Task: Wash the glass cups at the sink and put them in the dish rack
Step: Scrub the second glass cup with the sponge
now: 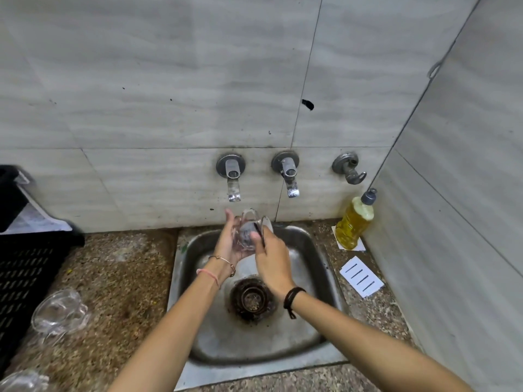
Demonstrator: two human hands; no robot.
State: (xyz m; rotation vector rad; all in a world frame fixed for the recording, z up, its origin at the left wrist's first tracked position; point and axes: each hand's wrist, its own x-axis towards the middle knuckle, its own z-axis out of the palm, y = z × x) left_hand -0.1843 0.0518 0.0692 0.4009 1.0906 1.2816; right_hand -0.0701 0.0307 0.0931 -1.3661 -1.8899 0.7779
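2 hands close on 1 glass cup (246,232) over the far end of the sink (325,250), just below the left tap (233,176). The left hand (226,246) cradles it from the left, fingers wrapped behind its wall. The right hand (272,260) is clamped on its right side, thumb pressed against the glass. A thin dark thing shows by the right fingers; I cannot tell what it is. Thin glass like this should be stiff, light and brittle, and slippery once wet, so I judge the safest hold is round the body with the whole palm, kept away from the steel and the tap. On the worktop (119,292) to the left lie 2 other cups (59,312), near the black dish rack (25,267). At far right stands 1 soap bottle (355,222).
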